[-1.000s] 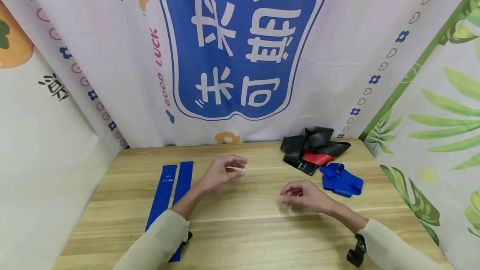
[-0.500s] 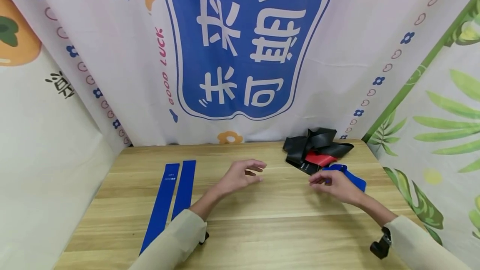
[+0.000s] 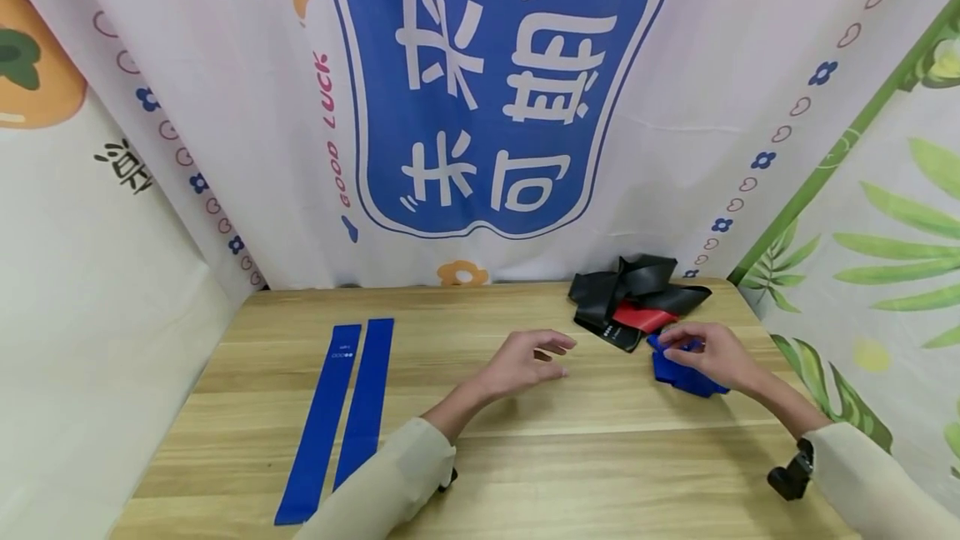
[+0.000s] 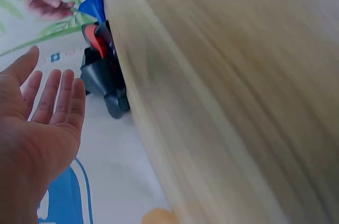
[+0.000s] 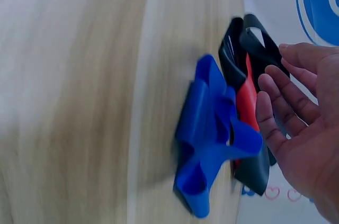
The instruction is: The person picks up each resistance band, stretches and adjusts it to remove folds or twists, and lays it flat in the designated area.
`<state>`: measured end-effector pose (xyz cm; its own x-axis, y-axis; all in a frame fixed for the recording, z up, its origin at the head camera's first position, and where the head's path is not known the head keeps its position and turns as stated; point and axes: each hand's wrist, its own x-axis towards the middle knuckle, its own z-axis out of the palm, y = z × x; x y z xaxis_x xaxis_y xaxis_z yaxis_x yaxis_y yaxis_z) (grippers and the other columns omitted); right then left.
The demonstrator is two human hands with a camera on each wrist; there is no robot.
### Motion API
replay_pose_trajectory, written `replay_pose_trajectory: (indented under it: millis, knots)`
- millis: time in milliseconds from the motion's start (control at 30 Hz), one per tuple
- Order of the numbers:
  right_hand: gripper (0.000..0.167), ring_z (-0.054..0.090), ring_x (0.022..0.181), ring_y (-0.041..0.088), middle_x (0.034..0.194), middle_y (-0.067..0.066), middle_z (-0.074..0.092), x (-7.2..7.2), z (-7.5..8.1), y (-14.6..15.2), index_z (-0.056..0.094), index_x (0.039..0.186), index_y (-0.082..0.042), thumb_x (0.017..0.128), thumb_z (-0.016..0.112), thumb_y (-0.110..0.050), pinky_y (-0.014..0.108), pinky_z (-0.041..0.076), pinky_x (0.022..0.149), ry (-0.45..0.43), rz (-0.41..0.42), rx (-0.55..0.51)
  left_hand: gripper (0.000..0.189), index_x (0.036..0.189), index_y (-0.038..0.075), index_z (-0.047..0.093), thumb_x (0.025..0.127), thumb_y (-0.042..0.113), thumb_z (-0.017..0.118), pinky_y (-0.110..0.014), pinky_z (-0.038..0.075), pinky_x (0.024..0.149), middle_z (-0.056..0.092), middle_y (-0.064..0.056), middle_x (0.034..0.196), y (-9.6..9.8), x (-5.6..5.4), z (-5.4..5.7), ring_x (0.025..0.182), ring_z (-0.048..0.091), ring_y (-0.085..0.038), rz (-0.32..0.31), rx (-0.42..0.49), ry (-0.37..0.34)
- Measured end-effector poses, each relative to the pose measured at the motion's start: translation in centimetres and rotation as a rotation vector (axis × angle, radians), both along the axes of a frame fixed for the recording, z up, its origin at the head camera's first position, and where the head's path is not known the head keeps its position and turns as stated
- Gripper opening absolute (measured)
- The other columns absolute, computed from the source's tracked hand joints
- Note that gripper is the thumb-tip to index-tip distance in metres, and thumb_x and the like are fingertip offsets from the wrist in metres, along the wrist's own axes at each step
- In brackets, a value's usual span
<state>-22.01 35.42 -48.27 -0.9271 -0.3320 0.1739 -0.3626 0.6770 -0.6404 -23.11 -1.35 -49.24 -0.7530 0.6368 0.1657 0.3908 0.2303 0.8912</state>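
Note:
My right hand [image 3: 714, 352] is over a crumpled blue resistance band [image 3: 681, 375] on the right of the table, partly covering it in the head view. In the right wrist view its fingers are relaxed and apart, with nothing between them, and the folded blue loops stand beside them. Near the table's middle, my left hand [image 3: 522, 363] hovers with loosely bent fingers and holds nothing. Its palm and spread fingers [image 4: 62, 94] show in the left wrist view. Just behind the blue band lies a bunched black band [image 3: 626, 283] with a red band [image 3: 643, 317] tucked against it.
Two flat blue bands, one with white print [image 3: 322, 423] and one plain [image 3: 369, 394], lie side by side on the left of the wooden table [image 3: 570, 482]. A printed curtain [image 3: 675, 107] hangs along the back edge, and leaf-patterned cloth [image 3: 892, 273] at the right.
Both hands have moved to the right; the right one has come over the crumpled blue band. The left has left the flat bands more exposed. The bands have stayed in place.

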Motion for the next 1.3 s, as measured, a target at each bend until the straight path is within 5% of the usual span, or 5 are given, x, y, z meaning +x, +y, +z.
replay_pose_trajectory:
  millis: [400, 767, 1100, 1300]
  knots:
    - [0.023, 0.066, 0.094, 0.001, 0.110, 0.017, 0.076, -0.9, 0.5, 3.0, 0.075, 0.118, 0.001, 0.097, 0.078, -0.010, 0.021, 0.059, 0.075, -0.010, -0.073, 0.011, 0.046, 0.140, 0.001, 0.065, 0.097, 0.009, 0.079, -0.028, 0.054, 0.104, 0.068, -0.014, 0.141, 4.7, 0.1, -0.8, 0.126, 0.068, -0.026, -0.050, -0.094, 0.077]
    - [0.036, 0.067, 0.116, 0.041, 0.128, 0.026, 0.070, -2.0, -0.2, 5.0, 0.070, 0.128, 0.004, 0.097, 0.079, -0.013, 0.020, 0.058, 0.081, -0.102, -0.064, -0.012, 0.056, 0.147, 0.001, 0.059, 0.096, 0.012, 0.080, -0.026, 0.054, 0.105, 0.062, -0.015, 0.148, 8.7, 0.3, -1.5, 0.133, 0.063, -0.025, -0.073, -0.058, -0.020]
    - [0.041, 0.064, 0.121, 0.045, 0.129, 0.024, 0.070, -2.8, -1.2, 5.8, 0.071, 0.129, 0.000, 0.096, 0.080, -0.022, 0.017, 0.055, 0.084, -0.153, -0.055, 0.024, 0.059, 0.149, 0.007, 0.060, 0.096, 0.021, 0.082, -0.021, 0.051, 0.105, 0.063, -0.002, 0.149, 11.8, 0.0, -2.5, 0.134, 0.062, -0.012, -0.037, -0.147, -0.024]
    - [0.042, 0.063, 0.122, 0.049, 0.131, 0.025, 0.069, -3.2, -1.7, 5.6, 0.071, 0.130, -0.002, 0.097, 0.079, -0.028, 0.035, 0.060, 0.090, -0.166, -0.058, 0.039, 0.060, 0.150, 0.009, 0.059, 0.096, 0.023, 0.082, -0.017, 0.049, 0.104, 0.062, 0.000, 0.150, 13.2, -0.1, -2.8, 0.135, 0.061, -0.011, -0.025, -0.199, 0.014]
